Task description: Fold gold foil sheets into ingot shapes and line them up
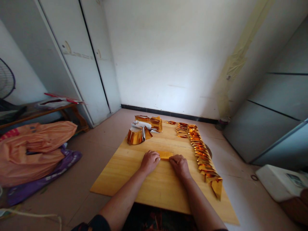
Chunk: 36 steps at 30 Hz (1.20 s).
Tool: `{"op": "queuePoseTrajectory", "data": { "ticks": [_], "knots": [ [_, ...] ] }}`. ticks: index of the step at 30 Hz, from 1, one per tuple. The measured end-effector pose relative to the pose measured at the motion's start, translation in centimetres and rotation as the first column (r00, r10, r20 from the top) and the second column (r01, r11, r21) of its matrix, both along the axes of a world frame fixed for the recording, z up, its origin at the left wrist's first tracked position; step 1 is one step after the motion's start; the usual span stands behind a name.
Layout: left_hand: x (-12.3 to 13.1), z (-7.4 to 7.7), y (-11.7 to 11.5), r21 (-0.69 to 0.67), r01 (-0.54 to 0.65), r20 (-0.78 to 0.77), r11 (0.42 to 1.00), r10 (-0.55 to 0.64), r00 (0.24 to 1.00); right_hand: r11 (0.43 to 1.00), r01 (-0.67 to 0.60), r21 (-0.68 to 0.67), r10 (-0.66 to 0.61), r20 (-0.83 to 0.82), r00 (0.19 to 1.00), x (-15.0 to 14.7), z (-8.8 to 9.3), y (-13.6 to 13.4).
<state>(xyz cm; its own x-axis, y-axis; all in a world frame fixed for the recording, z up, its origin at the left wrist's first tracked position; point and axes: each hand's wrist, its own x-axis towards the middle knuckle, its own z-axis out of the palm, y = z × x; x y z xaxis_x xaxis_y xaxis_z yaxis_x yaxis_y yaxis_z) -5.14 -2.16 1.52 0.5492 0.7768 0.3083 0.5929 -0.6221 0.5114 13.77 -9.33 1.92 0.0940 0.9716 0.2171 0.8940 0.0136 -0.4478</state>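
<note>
Between my two hands a small rectangle of gold foil paper (pixel 165 155) lies on the wooden board (pixel 115 178). My left hand (pixel 150 161) is closed on its left end, fingers curled. Its right end is gripped by my right hand (pixel 180 165), with the fingers bent in. Beyond my left hand stand curled gold sheets (pixel 135 136) and a stack of gold and white paper (pixel 156 123). Folded gold foil pieces (pixel 201 150) run in a long overlapping row down the board's right side, ending in a larger folded piece (pixel 217 187) near the front.
A short second row of folded gold pieces (pixel 182 130) lies at the board's far right. Orange and purple bags (pixel 36 154) lie on the floor at left, by a wooden bench (pixel 69 110). A white box (pixel 280 181) is on the right, below grey cabinets (pixel 271 118).
</note>
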Motion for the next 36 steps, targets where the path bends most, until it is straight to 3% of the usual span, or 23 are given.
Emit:
{"op": "queuePoseTrajectory", "data": {
  "ticks": [7, 17, 25, 36],
  "knots": [
    [0.7, -0.1, 0.7, 0.014, -0.056, -0.05, 0.998, 0.056, 0.997, 0.993, 0.114, -0.031, -0.114, 0.021, 0.993, -0.9, 0.4, 0.6],
    [1.2, 1.2, 0.1, 0.041, -0.214, -0.305, 0.976, 0.217, 0.927, 0.981, 0.169, -0.09, -0.162, 0.086, 0.983, -1.1, 0.9, 1.0],
    [1.6, 1.9, 0.3, -0.001, -0.244, -0.413, 0.97, 0.222, 0.883, 0.969, 0.218, -0.113, -0.197, 0.177, 0.964, -1.4, 0.8, 1.4],
    [1.8, 1.9, 0.2, 0.019, -0.274, -0.432, 0.962, 0.255, 0.865, 0.965, 0.238, -0.107, -0.222, 0.137, 0.965, -1.3, 0.6, 1.4]
  ]
}}
